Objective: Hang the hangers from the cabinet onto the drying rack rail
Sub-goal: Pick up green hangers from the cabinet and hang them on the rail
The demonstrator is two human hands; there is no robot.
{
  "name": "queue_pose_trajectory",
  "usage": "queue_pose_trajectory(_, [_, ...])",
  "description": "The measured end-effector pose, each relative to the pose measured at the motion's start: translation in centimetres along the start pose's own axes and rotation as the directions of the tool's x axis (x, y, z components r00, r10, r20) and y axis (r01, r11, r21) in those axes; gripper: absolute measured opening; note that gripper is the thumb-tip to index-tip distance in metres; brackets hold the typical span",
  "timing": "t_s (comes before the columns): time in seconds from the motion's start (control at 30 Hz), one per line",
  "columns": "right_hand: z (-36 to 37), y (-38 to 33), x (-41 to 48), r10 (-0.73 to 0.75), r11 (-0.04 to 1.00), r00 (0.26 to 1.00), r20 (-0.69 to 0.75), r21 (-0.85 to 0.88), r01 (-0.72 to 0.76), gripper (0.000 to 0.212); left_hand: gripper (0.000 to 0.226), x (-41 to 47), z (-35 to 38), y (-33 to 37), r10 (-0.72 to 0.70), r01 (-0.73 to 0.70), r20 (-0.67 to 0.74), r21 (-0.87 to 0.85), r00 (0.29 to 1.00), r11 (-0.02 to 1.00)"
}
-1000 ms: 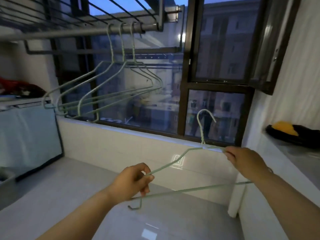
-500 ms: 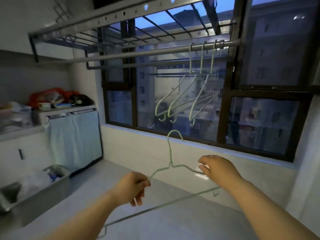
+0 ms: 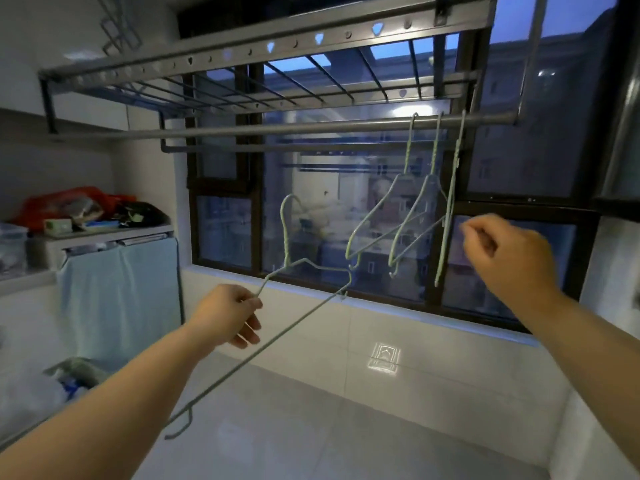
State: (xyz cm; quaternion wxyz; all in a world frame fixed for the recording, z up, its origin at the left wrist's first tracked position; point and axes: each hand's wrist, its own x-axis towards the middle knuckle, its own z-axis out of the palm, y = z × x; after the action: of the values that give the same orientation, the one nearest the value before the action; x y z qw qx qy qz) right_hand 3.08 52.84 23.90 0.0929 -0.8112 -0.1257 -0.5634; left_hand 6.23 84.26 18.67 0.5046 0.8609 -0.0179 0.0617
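View: head camera, wide-angle, looking forward and slightly up.
Left hand (image 3: 228, 313): at 8 o'clock; thumb and forefinger pinch the left shoulder wire of the hanger, other fingers loosely curled below it.
Hanger (image 3: 286, 247): thin pale green coated wire, triangular, twisted neck, rounded hook at top. Held in the air below the rail, not touching it. Its long bottom bar slopes down toward 7 o'clock and ends in a small upturned notch.
Right hand (image 3: 509, 258): at 3 o'clock, well apart from the left hand; fingers curled, nothing visible in them. Motion-blurred. It lies just beside the rightmost hung hanger; contact cannot be told.
Rail (image 3: 277, 128): round grey metal tube, running from 10 o'clock to 2 o'clock.
Hung hangers (image 3: 408, 150): three, same green wire, hooked over the right end of the rail at 2 o'clock, close together. The rightmost is seen almost edge-on.
Rack frame (image 3: 242, 53): flat grey metal bar with punched holes at 12 o'clock, thin cross rods behind it; right end cut off by the frame edge.
Window (image 3: 225, 230): dark frame, glass with reflections.
Cloth (image 3: 121, 296): light blue, hanging flat at 9 o'clock over a white unit (image 3: 104, 233).
Clutter (image 3: 62, 202): red and dark items on the unit; details hard to make out.
Floor (image 3: 311, 410): glossy pale tile at 6 o'clock.
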Motion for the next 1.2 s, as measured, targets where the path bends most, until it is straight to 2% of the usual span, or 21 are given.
queue_pose_trajectory(0.1, [-0.3,0.5,3.2,0.023,0.999,1.0,0.003,-0.032,-0.023,0.022,0.022,2.1,0.0,2.9,0.042,-0.042,0.029,-0.008,0.999,0.999])
queue_pose_trajectory(0.17, [-0.1,0.8,5.8,0.024,0.998,0.998,0.057,-0.063,-0.02,0.021,0.022,3.5,0.1,5.0,0.076,-0.076,0.037,0.003,0.996,0.997])
queue_pose_trajectory(0.3, [1.4,2.2,11.0,0.14,0.983,0.975,0.175,-0.145,-0.115,0.029,0.025,6.2,0.8,9.3,0.16,-0.16,0.02,0.022,0.987,0.987])
queue_pose_trajectory(0.53, [3.8,5.3,17.0,0.104,0.966,0.974,0.2,-0.253,-0.052,0.042,0.018,10.0,2.9,14.8,0.281,-0.281,0.01,0.071,0.96,0.957])
queue_pose_trajectory(0.73, [4.7,7.5,19.3,0.205,0.91,0.934,0.292,-0.409,-0.072,0.05,0.022,12.2,4.7,17.7,0.324,-0.325,0.023,0.13,0.946,0.937])
queue_pose_trajectory(0.87, [5.3,8.2,19.6,0.254,0.918,0.901,0.351,-0.381,-0.11,0.039,0.025,13.2,6.2,19.2,0.352,-0.352,0.024,0.139,0.936,0.926])
queue_pose_trajectory(1.2, [6.5,8.2,19.3,0.208,0.934,0.909,0.36,-0.35,-0.075,0.04,0.025,15.2,8.2,19.8,0.287,-0.288,0.024,0.14,0.958,0.947])
